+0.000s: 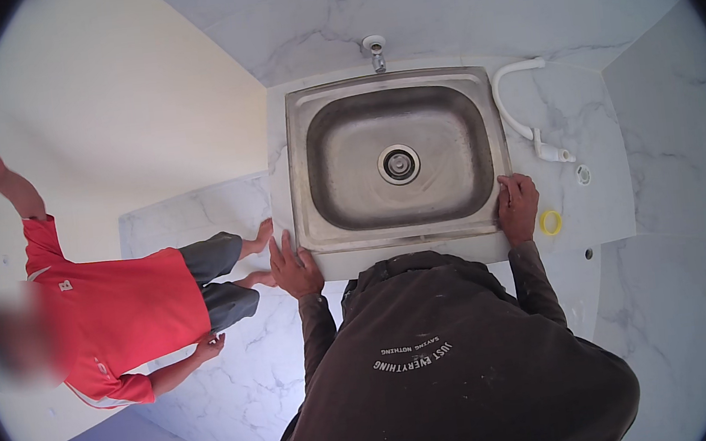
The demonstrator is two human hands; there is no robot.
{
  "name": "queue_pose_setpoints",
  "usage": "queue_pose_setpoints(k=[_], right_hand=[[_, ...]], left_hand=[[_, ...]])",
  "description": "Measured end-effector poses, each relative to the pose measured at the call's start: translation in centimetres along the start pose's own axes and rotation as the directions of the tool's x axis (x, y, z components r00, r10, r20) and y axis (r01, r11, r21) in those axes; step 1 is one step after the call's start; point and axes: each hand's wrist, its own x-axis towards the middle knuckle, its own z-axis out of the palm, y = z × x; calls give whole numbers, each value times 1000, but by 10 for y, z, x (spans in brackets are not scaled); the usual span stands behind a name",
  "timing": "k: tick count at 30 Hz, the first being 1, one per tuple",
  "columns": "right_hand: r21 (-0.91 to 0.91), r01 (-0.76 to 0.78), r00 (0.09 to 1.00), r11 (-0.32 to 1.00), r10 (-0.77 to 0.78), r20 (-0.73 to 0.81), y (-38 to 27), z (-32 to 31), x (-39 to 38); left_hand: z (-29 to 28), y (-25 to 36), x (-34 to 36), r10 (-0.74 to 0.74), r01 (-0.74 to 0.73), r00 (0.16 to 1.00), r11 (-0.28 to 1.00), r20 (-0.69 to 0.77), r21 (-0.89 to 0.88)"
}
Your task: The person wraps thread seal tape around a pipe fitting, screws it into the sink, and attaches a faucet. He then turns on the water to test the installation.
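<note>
A stainless steel sink [404,202] with a central drain [398,162] sits on the marble-patterned counter [599,186]. My right hand [519,207] grips the sink's near right edge with bent fingers. At the near left corner, my left hand [296,268] rests with fingers apart, touching the edge of the sink or counter. Right of the basin lie a curved white hose [514,117] with a fitting [552,150], a small white round part [583,175] and a yellow ring [550,222].
A wall tap [377,53] sticks out behind the sink. A person in a red shirt [129,304] and grey shorts is at the left, barefoot, one arm stretched out. Marble-patterned tiles [679,289] cover the surfaces at the right and back.
</note>
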Motion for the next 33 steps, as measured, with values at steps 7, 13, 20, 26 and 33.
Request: queue_pose_setpoints(k=[7, 13, 20, 26, 33], right_hand=[[-13, 5, 1000, 1000, -4, 19, 2, 1, -4], [-25, 39, 999, 999, -39, -19, 6, 3, -7], [28, 43, 998, 999, -42, -40, 12, 0, -7], [22, 32, 998, 999, -31, -58, 9, -7, -6], [29, 24, 998, 999, -22, -63, 11, -16, -4]], left_hand=[[0, 2, -4, 9, -9, 1000, 1000, -13, -6], [1, 1, -10, 11, -11, 999, 1000, -37, -1], [3, -1, -16, 33, -31, 998, 999, -55, 26], [-3, 9, -21, -9, 9, 1000, 1000, -29, 9], [-2, 7, -22, -19, 18, 999, 999, -30, -30]])
